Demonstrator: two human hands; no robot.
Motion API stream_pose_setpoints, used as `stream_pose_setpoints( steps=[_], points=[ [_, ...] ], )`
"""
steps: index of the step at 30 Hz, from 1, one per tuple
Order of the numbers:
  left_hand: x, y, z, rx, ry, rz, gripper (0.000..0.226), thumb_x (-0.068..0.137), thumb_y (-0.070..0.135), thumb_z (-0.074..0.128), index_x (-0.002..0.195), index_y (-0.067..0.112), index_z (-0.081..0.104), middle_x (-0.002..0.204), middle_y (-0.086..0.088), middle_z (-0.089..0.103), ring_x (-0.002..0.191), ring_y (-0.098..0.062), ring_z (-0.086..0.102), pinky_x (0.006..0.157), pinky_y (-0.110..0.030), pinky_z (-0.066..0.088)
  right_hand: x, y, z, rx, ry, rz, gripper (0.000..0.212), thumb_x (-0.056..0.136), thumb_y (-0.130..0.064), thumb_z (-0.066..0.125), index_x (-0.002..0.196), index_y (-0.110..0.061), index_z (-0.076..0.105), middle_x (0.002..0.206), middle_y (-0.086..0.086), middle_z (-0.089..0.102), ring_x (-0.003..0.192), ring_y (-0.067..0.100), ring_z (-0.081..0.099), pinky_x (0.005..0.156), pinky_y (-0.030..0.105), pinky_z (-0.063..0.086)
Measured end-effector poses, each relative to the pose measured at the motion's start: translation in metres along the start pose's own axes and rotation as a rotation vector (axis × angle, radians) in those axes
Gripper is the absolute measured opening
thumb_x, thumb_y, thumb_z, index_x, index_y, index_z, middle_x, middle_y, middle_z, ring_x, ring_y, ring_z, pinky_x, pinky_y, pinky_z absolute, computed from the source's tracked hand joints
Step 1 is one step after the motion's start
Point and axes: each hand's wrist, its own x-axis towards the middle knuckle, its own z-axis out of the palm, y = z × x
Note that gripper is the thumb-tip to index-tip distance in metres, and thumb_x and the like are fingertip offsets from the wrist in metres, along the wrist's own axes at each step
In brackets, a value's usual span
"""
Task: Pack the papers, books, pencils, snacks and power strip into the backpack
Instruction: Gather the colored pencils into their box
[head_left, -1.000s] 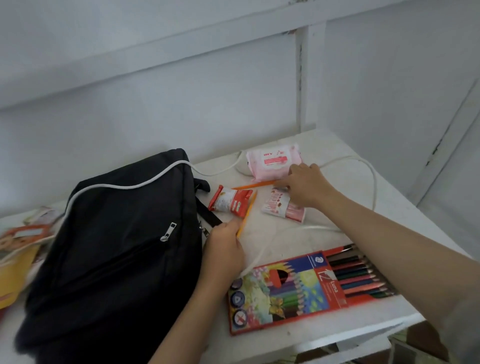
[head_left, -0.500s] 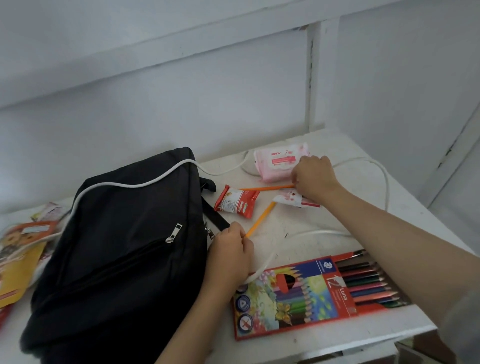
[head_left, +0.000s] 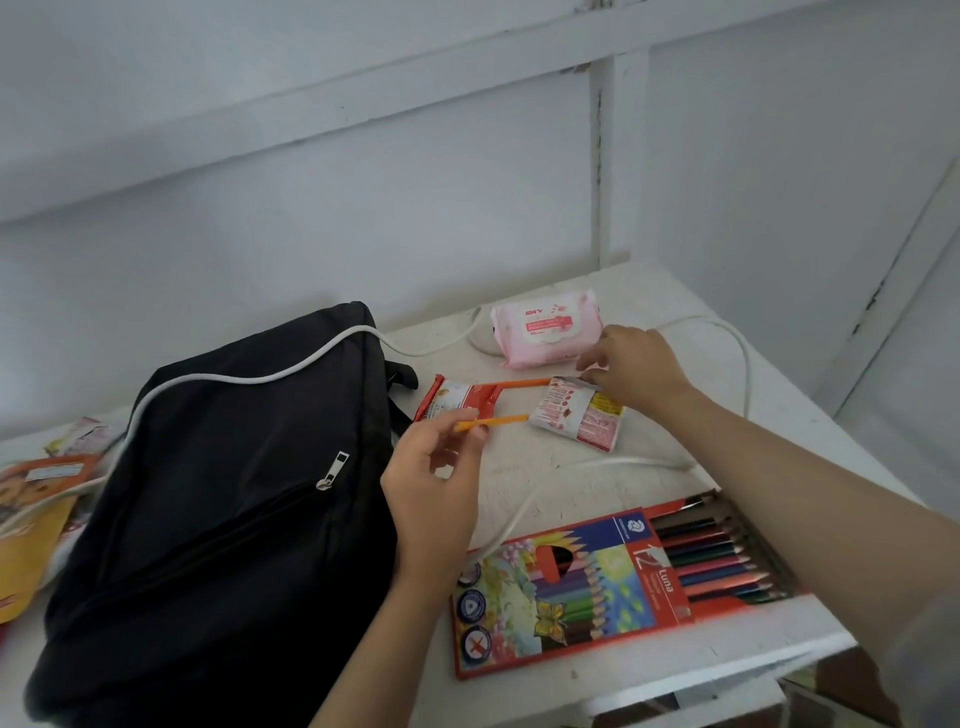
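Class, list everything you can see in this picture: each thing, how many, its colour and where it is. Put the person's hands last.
backpack: 1, black, left on the table
cable: 1, white, over the backpack's top, looping across the table
wipes pack: 1, pink, far side by the wall
red snack: 1, beside the backpack
pink-white snack: 1, right of the red snack
orange pencils: 2, one held, the other lying between the snacks
pencil box: 1, red, coloured pencils showing, near edge
books: several, orange and yellow, far left
table: 1, white
left hand: pinches an orange pencil
right hand: at the pink-white snack's far corner, grip unclear
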Motion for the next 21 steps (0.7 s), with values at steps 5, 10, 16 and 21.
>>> stream_pose_setpoints(
  steps=[5, 10, 16, 21],
  points=[
    [0.003, 0.012, -0.004, -0.077, 0.04, 0.01, 0.025, 0.082, 0.015, 0.067, 0.09, 0.038, 0.066, 0.092, 0.007, 0.066, 0.085, -0.013, 0.064, 0.073, -0.025, 0.052, 0.003, -0.003, 0.0, -0.041, -0.008, 0.001, 0.017, 0.089, -0.027, 0.06, 0.098, -0.03, 0.074, 0.098, -0.004, 0.067, 0.094, 0.019, 0.059, 0.072, 0.026, 0.031],
    [0.004, 0.015, -0.009, -0.156, 0.043, -0.079, 0.016, 0.084, 0.01, 0.066, 0.095, 0.021, 0.07, 0.093, -0.006, 0.07, 0.085, -0.019, 0.067, 0.075, -0.046, 0.056, 0.004, 0.0, 0.006, 0.016, -0.008, 0.008, 0.017, 0.086, -0.019, 0.058, 0.086, -0.02, 0.075, 0.089, 0.002, 0.066, 0.087, 0.023, 0.059, 0.066, 0.027, 0.034],
    [0.005, 0.027, -0.011, -0.24, 0.047, -0.154, 0.01, 0.084, 0.0, 0.063, 0.09, 0.007, 0.068, 0.078, -0.006, 0.07, 0.072, -0.013, 0.066, 0.072, -0.024, 0.055, -0.014, 0.003, -0.006, 0.694, 0.245, 0.204, 0.007, 0.085, -0.009, 0.061, 0.081, -0.013, 0.064, 0.084, -0.002, 0.061, 0.069, 0.006, 0.052, 0.063, 0.01, 0.039],
    [0.008, 0.033, -0.006, -0.42, 0.057, -0.369, 0.008, 0.083, -0.002, 0.063, 0.083, 0.005, 0.067, 0.079, -0.007, 0.069, 0.076, -0.019, 0.069, 0.068, -0.022, 0.055, -0.038, 0.008, -0.036, 1.323, 0.486, 0.475, 0.018, 0.091, -0.006, 0.049, 0.076, -0.015, 0.047, 0.081, 0.008, 0.07, 0.064, 0.017, 0.068, 0.061, 0.025, 0.054]
  ],
)
